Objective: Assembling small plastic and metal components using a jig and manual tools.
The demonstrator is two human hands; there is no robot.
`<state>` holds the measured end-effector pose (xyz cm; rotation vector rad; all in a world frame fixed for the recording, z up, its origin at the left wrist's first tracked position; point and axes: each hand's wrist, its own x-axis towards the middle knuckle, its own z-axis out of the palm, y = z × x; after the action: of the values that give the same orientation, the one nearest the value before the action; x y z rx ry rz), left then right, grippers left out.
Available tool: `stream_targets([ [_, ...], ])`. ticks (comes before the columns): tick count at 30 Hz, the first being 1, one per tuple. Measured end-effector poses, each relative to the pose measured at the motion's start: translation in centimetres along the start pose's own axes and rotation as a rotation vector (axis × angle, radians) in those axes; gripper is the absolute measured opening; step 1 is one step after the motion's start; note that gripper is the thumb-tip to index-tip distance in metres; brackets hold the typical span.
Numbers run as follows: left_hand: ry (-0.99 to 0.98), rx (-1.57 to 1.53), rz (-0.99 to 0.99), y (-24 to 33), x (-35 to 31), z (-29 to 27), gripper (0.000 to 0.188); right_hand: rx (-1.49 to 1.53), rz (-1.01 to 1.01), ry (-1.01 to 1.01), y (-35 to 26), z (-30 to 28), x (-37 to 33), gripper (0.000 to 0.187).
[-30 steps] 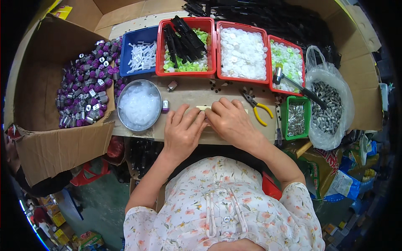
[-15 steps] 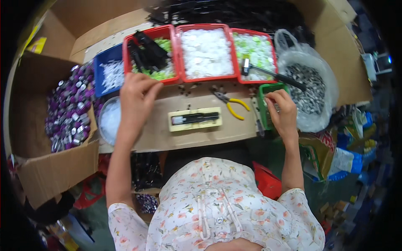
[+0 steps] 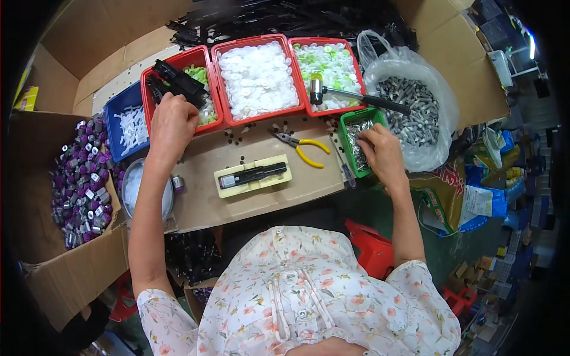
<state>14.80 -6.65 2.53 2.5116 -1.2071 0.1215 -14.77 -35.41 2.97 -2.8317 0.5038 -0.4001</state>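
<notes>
My left hand (image 3: 173, 123) is at the front of a red bin (image 3: 217, 101), its curled fingers on one of the black plastic parts (image 3: 181, 80) lying there over green and white pieces. Its fingertips are partly hidden. My right hand (image 3: 383, 149) dips into a small green tray (image 3: 360, 173) of thin metal pins (image 3: 358, 132), thumb and fingers pinched together; what is between them is too small to make out. Between the hands, a long black part (image 3: 252, 174) with a silvery end rests in a cream holder block (image 3: 228, 191) on the cardboard worktop.
Pliers (image 3: 306, 147) with yellow handles lie behind the holder. A hammer (image 3: 356, 97) rests across a red bin of white and green discs and a bag of metal parts (image 3: 409, 113). At left are a blue bin (image 3: 126, 127), a bowl (image 3: 132, 184) and a carton of purple-silver knobs (image 3: 89, 178).
The left hand has moved left and forward onto the black parts in the bin. My right hand has gone deeper into the green tray. The whole view has shifted slightly.
</notes>
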Motion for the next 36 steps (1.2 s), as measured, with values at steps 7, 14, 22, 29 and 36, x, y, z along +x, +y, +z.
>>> stream_targets([
  [7, 0.159, -0.253, -0.090, 0.2, -0.6, -0.5, 0.011, 0.125, 0.059, 0.008, 0.4, 0.4, 0.0, 0.008],
  [14, 0.158, -0.944, -0.462, 1.0, -1.7, -1.2, 0.015, 0.213, 0.121, -0.020, 0.9, 0.8, 0.4, 0.009],
  [22, 0.129, -1.582, -0.529, 2.1, -4.9, -0.2, 0.013, 0.187, 0.128, -0.012, 0.8, 1.0, 0.5, 0.009],
  [29, 0.098, -1.907, -0.532, 4.7, -8.1, 1.1, 0.015, 0.306, 0.236, 0.041, 0.0, -0.4, 0.9, 0.010],
  [36, -0.055, -2.122, -0.588, 8.6, -9.2, 1.8, 0.017, 0.840, 0.088, 0.107, -7.6, -0.8, 1.4, 0.007],
])
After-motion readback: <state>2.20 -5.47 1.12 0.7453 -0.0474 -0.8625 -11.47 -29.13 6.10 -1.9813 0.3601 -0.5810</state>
